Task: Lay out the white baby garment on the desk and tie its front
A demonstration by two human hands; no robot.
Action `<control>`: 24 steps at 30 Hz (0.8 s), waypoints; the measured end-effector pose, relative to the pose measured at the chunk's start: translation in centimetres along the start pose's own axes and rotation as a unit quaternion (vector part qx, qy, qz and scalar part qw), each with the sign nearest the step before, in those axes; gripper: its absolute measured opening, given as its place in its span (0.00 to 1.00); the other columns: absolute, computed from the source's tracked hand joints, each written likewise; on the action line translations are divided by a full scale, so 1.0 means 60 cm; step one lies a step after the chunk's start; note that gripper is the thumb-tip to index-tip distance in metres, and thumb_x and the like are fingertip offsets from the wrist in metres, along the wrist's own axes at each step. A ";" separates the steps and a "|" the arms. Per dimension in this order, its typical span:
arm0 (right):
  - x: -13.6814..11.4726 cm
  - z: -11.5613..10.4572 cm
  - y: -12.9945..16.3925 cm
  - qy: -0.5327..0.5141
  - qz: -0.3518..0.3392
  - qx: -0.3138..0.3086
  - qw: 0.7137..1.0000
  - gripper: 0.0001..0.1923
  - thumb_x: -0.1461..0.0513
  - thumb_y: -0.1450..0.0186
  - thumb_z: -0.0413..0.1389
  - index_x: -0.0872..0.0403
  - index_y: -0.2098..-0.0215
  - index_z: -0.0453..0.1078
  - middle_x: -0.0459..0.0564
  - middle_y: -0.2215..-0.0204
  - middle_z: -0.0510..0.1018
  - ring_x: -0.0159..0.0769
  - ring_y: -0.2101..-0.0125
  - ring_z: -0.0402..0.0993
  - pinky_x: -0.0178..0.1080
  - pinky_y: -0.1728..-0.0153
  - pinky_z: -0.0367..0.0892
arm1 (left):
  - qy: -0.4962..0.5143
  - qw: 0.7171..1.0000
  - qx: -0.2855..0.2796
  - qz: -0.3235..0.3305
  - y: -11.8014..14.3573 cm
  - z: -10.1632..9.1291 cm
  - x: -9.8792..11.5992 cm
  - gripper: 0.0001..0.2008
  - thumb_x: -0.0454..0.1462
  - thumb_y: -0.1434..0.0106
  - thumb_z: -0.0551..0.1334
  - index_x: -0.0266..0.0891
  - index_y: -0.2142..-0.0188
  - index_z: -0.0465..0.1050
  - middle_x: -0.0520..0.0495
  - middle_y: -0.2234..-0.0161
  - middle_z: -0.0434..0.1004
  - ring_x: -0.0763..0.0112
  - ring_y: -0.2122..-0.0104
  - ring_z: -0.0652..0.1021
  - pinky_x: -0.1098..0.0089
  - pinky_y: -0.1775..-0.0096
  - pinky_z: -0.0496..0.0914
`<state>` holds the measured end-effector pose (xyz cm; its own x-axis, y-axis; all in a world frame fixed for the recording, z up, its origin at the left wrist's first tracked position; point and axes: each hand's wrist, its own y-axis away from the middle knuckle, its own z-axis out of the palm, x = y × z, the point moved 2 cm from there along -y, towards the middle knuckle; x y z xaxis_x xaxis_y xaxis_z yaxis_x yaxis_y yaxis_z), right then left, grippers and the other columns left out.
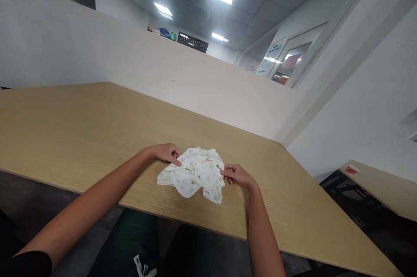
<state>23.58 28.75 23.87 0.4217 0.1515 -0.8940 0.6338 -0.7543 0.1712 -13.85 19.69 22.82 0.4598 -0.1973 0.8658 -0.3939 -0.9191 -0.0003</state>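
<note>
Nearest us, our left hand (164, 153) presses fingertips down on the left edge of the small printed cloth (193, 173), fingers narrow and flat; our right hand (237, 176) pinches the cloth's right edge between thumb and fingers. The cloth lies bunched between the hands, close to the near edge of the table (81, 138). To handle it well, we judge the pinned side should be held firm while the pinched edge is drawn outward low and evenly, so the folds flatten without dragging; beyond the hands the wood runs bare to a white partition (130, 55).
</note>
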 end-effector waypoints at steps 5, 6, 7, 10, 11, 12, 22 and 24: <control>0.001 0.012 -0.012 -0.016 -0.024 0.030 0.999 0.15 0.55 0.48 0.67 0.55 0.76 0.69 0.40 0.83 0.68 0.26 0.81 0.60 0.31 0.79 0.52 | 0.116 0.992 -0.043 0.009 -0.003 0.018 0.016 0.20 0.51 0.46 0.73 0.39 0.60 0.80 0.45 0.60 0.83 0.61 0.62 0.79 0.68 0.60 0.71; 0.002 0.008 -0.013 -0.025 -0.033 0.053 0.998 0.14 0.55 0.47 0.66 0.55 0.75 0.69 0.40 0.82 0.69 0.27 0.80 0.61 0.31 0.78 0.54 | 0.138 0.989 -0.048 0.006 -0.001 0.021 0.018 0.22 0.51 0.44 0.71 0.39 0.57 0.79 0.43 0.55 0.83 0.58 0.57 0.80 0.65 0.57 0.73; 0.005 0.003 -0.014 -0.035 -0.041 0.079 0.995 0.14 0.54 0.47 0.64 0.55 0.74 0.68 0.41 0.81 0.69 0.28 0.79 0.62 0.31 0.77 0.56 | 0.156 0.987 -0.049 0.003 0.000 0.023 0.019 0.23 0.52 0.44 0.70 0.39 0.55 0.78 0.40 0.53 0.82 0.55 0.54 0.80 0.62 0.54 0.74; 0.013 -0.016 -0.017 -0.053 -0.063 0.162 0.983 0.15 0.52 0.45 0.61 0.54 0.68 0.69 0.43 0.77 0.72 0.31 0.75 0.66 0.32 0.74 0.60 | 0.183 0.983 -0.025 -0.006 0.002 0.021 0.017 0.24 0.52 0.44 0.69 0.37 0.56 0.77 0.37 0.54 0.82 0.52 0.52 0.81 0.59 0.52 0.76; 0.015 -0.022 -0.018 -0.054 -0.070 0.189 0.978 0.17 0.51 0.44 0.60 0.54 0.65 0.70 0.45 0.74 0.74 0.33 0.74 0.68 0.33 0.73 0.62 | 0.184 0.983 -0.007 -0.009 0.002 0.018 0.015 0.24 0.52 0.44 0.69 0.37 0.56 0.76 0.37 0.55 0.82 0.52 0.54 0.81 0.60 0.54 0.76; 0.016 -0.027 -0.019 -0.054 -0.076 0.214 0.972 0.19 0.50 0.43 0.59 0.54 0.61 0.71 0.47 0.71 0.76 0.35 0.72 0.70 0.34 0.72 0.64 | 0.182 0.983 0.017 -0.011 0.001 0.013 0.012 0.24 0.52 0.44 0.69 0.37 0.57 0.76 0.37 0.57 0.82 0.54 0.56 0.82 0.61 0.56 0.76; 0.026 -0.052 0.008 0.081 -0.072 0.196 0.974 0.26 0.52 0.50 0.69 0.56 0.56 0.79 0.52 0.62 0.83 0.44 0.63 0.77 0.40 0.63 0.71 | -0.031 0.942 0.327 -0.069 0.002 -0.063 -0.041 0.16 0.50 0.45 0.62 0.41 0.66 0.75 0.42 0.62 0.79 0.51 0.57 0.77 0.62 0.59 0.71; 0.030 -0.054 0.011 0.113 -0.064 0.182 0.975 0.21 0.55 0.52 0.68 0.56 0.62 0.80 0.49 0.67 0.83 0.43 0.67 0.76 0.39 0.66 0.70 | -0.101 0.918 0.374 -0.086 -0.004 -0.063 -0.050 0.14 0.47 0.44 0.61 0.41 0.65 0.77 0.39 0.57 0.79 0.47 0.48 0.74 0.58 0.51 0.69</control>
<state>26.84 30.60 23.74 0.5115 0.3651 -0.7779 0.4366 -0.8901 -0.1307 -18.19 21.78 22.11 0.6323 -0.0176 0.7745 0.3195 -0.9048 -0.2814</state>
